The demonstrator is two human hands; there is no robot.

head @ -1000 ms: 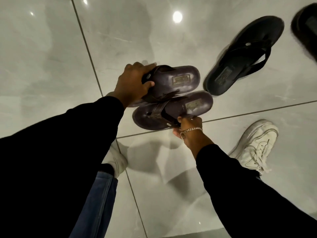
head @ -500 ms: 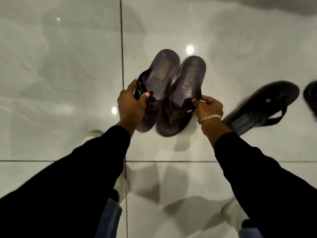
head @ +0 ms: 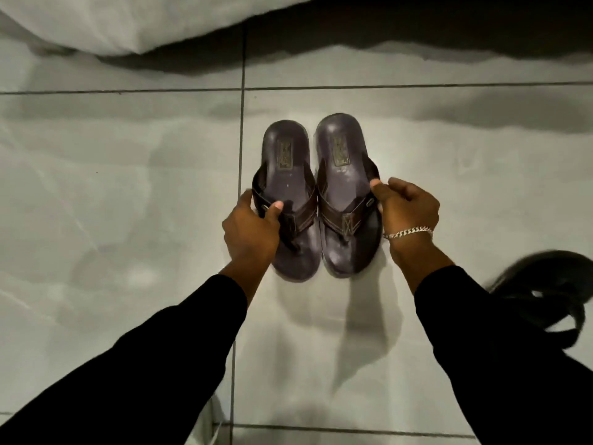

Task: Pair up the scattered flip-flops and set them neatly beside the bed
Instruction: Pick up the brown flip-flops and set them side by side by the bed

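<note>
While both hands grip them, the two dark brown leather flip-flops sit side by side on the glossy grey tiled floor (head: 128, 194), heels pointing away from the person and toes toward them. The left hand (head: 250, 229) is clamped on the strap of the left flip-flop (head: 287, 162), thumb over the strap and fingers round the outer edge. The right hand (head: 406, 207) pinches the outer strap edge of the right flip-flop (head: 341, 155), with a silver chain bracelet (head: 407, 233) on its wrist. The inner edges of the two soles run just beside each other, nearly touching at the straps. Whether the soles rest fully flat on the tile cannot be told.

Beyond the heels lies a bare strip of tile, then the hanging white bedding (head: 128, 24) at the top left and the dark shadow under the bed to its right. A vertical grout line runs just left of the pair. Open floor spreads wide on the left. At the lower right edge, a blurred black flip-flop (head: 552, 290) lies well apart from the pair, close to the right sleeve.
</note>
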